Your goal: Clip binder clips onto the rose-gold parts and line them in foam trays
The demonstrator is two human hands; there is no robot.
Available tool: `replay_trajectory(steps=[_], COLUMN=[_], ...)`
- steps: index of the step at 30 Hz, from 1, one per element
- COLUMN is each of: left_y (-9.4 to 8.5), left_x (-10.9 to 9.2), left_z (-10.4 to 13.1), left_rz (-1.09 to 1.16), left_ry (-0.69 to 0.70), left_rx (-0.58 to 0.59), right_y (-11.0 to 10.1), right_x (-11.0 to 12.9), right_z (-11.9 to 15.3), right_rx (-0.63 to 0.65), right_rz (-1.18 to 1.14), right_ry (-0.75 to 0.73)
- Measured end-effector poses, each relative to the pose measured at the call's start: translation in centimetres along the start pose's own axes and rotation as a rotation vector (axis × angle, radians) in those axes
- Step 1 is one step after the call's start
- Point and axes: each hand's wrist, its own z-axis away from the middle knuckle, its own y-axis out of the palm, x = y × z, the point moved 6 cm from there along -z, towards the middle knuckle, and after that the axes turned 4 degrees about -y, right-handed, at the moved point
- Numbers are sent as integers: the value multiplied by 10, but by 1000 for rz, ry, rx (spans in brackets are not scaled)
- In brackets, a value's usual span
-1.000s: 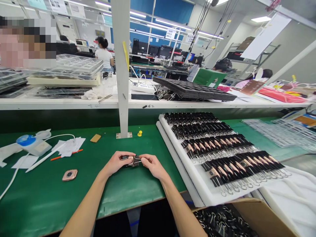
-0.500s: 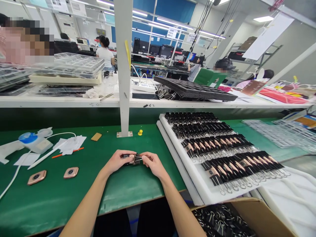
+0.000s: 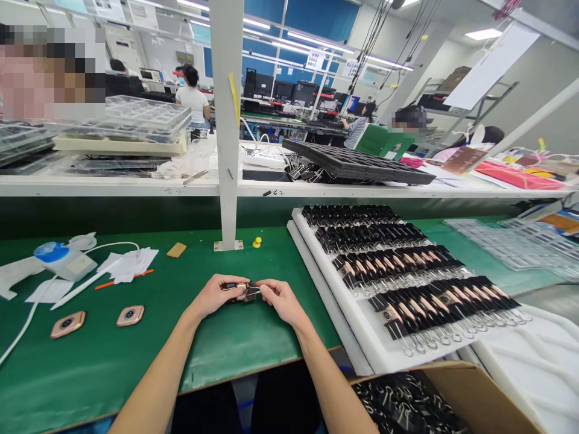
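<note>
My left hand is closed around a small rose-gold watch case, just above the green mat. A black binder clip sits at the right end of this case. The fingers of my right hand pinch that clip by its wire handles. Dark clip parts also show by my left fingers, partly hidden. Two more rose-gold watch cases, a nearer one and a farther one, lie on the mat to the left.
At right, a white foam tray carries rows of clipped watch cases. Below it stands a cardboard box of loose binder clips. A blue-topped bottle, papers and an orange stick lie left. A post rises ahead.
</note>
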Motion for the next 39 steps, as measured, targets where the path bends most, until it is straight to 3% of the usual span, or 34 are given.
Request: replay_trajectory(steps=[7,13,17,20,24,27,31,39], left_y=[0,-5,-19,-22,-18,-18,-18,-17], left_x=[-3,-7,-6,-6,-7,-7,-6,-11], left_z=[0,-3,-12,-14,-13,-13,-14,-12], left_rz=[17,9,217,307,260,231,202,203], left_ry=[-19,10,63,71,46,37,32,52], left_rx=[-12,-10,-108,-134,-149,-161,-161,-168], right_y=[1,16,3,-30,-100,-136,-151,-142], right_x=[3,20,45,80,128,142,134,120], right_z=[-3,6,47,101,182,225,240,216], right_rx=[-30,-75,-273,-488,-925,-1167,-1203,-1180], right_rz=[-25,-12,-164,-215,268,675,945,1190], right_ry=[-9,13,99,11,-135,-166,-225,-352])
